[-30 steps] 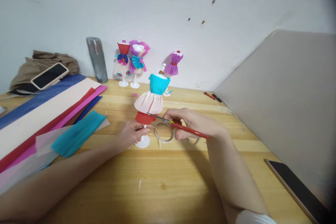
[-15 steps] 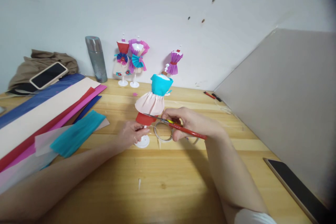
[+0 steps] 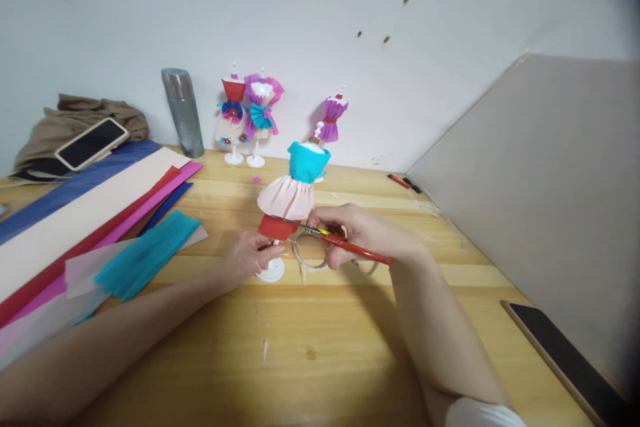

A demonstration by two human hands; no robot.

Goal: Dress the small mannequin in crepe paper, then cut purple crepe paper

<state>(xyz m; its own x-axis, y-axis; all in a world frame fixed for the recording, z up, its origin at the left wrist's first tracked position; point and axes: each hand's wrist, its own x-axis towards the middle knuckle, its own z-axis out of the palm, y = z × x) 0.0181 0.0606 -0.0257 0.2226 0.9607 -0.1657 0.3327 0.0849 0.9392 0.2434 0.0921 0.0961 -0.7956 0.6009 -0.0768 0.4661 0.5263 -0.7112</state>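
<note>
A mini dress-form mannequin (image 3: 309, 159) on a white stand leans slightly in front of me. It wears a turquoise top, a gathered pale pink skirt (image 3: 286, 197) and a red paper layer (image 3: 278, 227) below that. My left hand (image 3: 254, 255) is closed at the bottom of the form, by the red layer and the pole; the exact grip is partly hidden. Red-handled scissors (image 3: 357, 250) are in my right hand (image 3: 354, 232). Their blades reach left along the skirt's hem, over the red layer. Behind the scissors lies a roll of tape (image 3: 309, 251).
Three other dressed mannequins, including a purple one (image 3: 334, 119), stand by the wall beside a metal flask (image 3: 183, 113). Coloured crepe paper (image 3: 145, 257) and a phone (image 3: 93, 143) on brown cloth (image 3: 100, 113) lie left. Another phone (image 3: 560, 353) lies right, near a partition (image 3: 545, 167).
Almost nothing differs. The scissor tips sit very slightly farther left along the hem; both hands keep their places.
</note>
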